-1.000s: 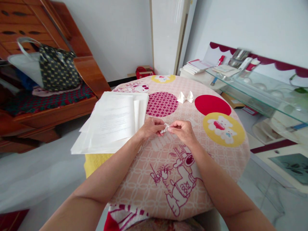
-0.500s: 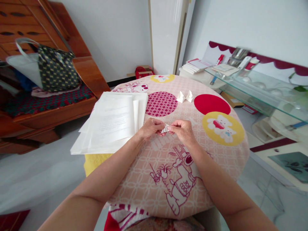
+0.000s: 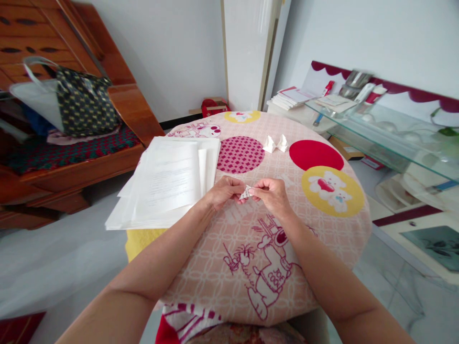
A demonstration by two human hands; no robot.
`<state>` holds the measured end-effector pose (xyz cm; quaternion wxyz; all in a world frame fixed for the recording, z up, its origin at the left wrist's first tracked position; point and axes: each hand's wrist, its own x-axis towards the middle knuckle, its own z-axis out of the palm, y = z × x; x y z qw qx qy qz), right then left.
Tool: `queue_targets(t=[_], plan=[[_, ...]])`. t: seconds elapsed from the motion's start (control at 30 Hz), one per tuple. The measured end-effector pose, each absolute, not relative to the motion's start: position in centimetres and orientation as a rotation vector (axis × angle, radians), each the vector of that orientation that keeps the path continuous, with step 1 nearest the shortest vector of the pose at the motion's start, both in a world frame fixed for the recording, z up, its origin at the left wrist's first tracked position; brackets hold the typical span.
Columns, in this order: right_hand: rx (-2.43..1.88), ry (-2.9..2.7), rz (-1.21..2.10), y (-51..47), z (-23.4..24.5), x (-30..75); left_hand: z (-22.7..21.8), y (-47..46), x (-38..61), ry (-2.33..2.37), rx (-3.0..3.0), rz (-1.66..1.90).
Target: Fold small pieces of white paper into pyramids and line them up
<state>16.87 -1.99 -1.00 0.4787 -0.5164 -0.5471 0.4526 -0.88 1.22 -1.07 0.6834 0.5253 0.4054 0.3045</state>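
Head view, the only one available: near the centre of the frame, a small printed paper piece (image 3: 245,192) is held between the two hands above the patterned tablecloth (image 3: 215,267). By the left hand (image 3: 225,191) its left edge is pinched, thumb against curled fingers, with little gap seen; by the right hand (image 3: 271,193) its right side is gripped in the same way between thumb and forefinger. Against the picture of one second ago, in which a narrower, bent shape is shown, a roughly triangular face with dark marks is now presented to the camera; against the half-second picture, only a slight change in its outline is noted. Both hands are found in nearly the same place throughout. The change is judged to be a turning or reshaping done by the fingertips, so the piece is taken to be in mid-handling and not yet set down. Whether a crease is being pressed cannot be told at this size. At upper centre right, two white folded paper shapes (image 3: 269,145) are seen side by side, well apart from the hands. At centre left, a stack of paper sheets (image 3: 168,177) is seen, faint print being carried by the top sheet.
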Motion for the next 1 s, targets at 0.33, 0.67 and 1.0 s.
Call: queue_targets(t=[0.33, 0.67, 1.0], plan=[[-1.249, -1.357, 1.092, -1.99, -1.10, 16.90, -0.92, 1.15, -0.81, 0.883, 1.171, 0.679], [-1.226, -1.402, 1.053, -2.03, -1.04, 16.92, -1.08, 1.19, -0.97, 0.851, 1.184, 0.690], [-1.223, -1.436, 1.006, -2.05, -1.11, 16.88, -1.01, 1.25, -1.03, 0.841, 1.187, 0.674]])
